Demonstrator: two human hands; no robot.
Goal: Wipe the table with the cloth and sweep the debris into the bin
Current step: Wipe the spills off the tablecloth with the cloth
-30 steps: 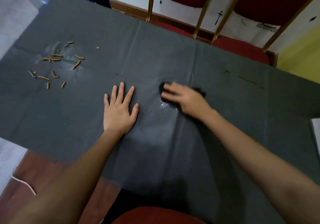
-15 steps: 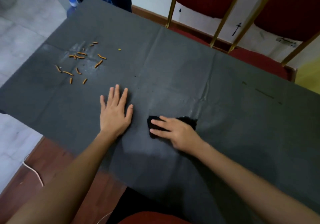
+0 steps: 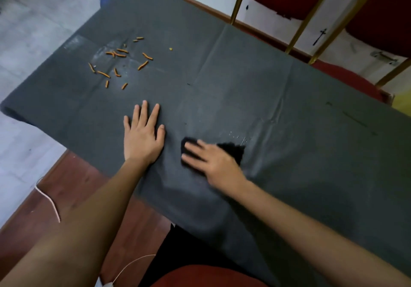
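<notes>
Cloth (image 3: 231, 151): wiping table (image 3: 289, 109) with straight-fingered right hand (image 3: 213, 164); bracing with flat, straight-fingered left hand (image 3: 142, 137); next needing reach toward debris (image 3: 142, 65)

Counter (image 3: 289, 109): dark grey matt fabric covering, creased along fold lines. Cloth (image 3: 233, 151): black, fuzzy, matt. Wet specks (image 3: 235, 135) just beside it, glossy. Debris (image 3: 120, 64): orange, dull sticks. Chair frames (image 3: 311, 13): shiny gold metal. Floor (image 3: 73, 186): reddish polished wood.

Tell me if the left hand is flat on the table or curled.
Flat: the left hand rests palm down on the table, fingers straight and slightly spread.
</notes>
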